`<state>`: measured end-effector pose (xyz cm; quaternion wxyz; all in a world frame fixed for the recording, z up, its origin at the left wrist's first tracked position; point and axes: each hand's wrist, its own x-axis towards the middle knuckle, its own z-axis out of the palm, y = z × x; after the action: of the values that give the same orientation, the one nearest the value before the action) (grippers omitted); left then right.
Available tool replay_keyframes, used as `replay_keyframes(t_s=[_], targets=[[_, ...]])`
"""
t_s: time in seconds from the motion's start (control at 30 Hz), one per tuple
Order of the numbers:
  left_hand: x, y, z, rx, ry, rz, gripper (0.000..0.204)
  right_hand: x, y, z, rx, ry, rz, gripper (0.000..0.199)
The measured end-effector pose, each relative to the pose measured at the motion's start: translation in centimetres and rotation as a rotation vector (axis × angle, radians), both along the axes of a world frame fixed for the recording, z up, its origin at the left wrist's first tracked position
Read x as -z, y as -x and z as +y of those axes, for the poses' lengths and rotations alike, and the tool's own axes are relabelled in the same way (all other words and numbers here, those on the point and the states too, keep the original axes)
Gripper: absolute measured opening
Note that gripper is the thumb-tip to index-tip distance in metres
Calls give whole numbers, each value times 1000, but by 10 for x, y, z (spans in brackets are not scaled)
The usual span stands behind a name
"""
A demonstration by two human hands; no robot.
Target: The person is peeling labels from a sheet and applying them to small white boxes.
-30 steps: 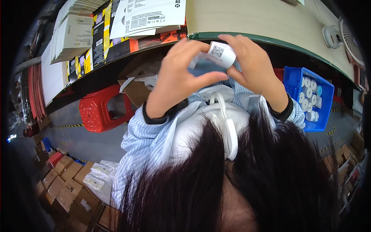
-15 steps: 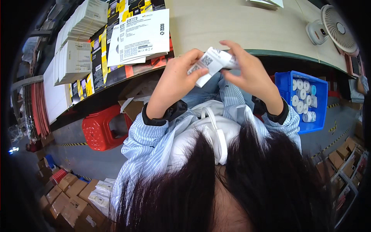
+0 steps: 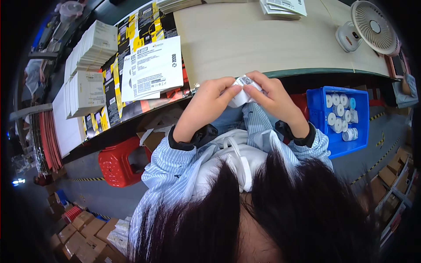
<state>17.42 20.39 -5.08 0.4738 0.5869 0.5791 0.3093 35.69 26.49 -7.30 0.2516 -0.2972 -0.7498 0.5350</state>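
Both my hands meet just below the table's front edge (image 3: 307, 72). My left hand (image 3: 208, 103) and my right hand (image 3: 272, 98) pinch a small white packet (image 3: 240, 92) with a printed label between their fingertips. The packet looks crumpled, and part of it is hidden behind my fingers. My forearms in striped blue sleeves rise from the lower middle, and my dark hair fills the bottom of the picture.
White printed sheets (image 3: 151, 68) and stacks of flat white cartons (image 3: 90, 70) lie on the table at left. A small white fan (image 3: 370, 24) stands at the far right. A blue bin (image 3: 344, 120) of white rolls sits under the table, a red stool (image 3: 118, 164) at left.
My hands have come down from in front of my face toward the table edge. The white thing held upright a second ago is now a crumpled packet pinched between both hands.
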Motion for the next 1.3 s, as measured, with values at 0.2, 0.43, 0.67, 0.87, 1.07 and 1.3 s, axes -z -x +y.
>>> replay_keyframes(t_s=[0.2,0.43,0.67,0.87,1.07,1.3], targets=[[4,-20,10,-77,25,-461,23,11,-6,-3,147,-10,203,15],[-5,-9,26,138,80,-204,22,7,-19,2,44,256,252,16],[-2,-7,30,339,-131,253,22,15,-21,7,-153,270,22,19],[-10,-18,24,280,122,-117,24,24,-29,-8,-107,311,237,15],[-9,-29,30,163,194,-303,23,21,-35,-12,54,160,474,8],[0,-12,23,-366,-68,-115,24,-11,-79,109,694,-12,205,16]])
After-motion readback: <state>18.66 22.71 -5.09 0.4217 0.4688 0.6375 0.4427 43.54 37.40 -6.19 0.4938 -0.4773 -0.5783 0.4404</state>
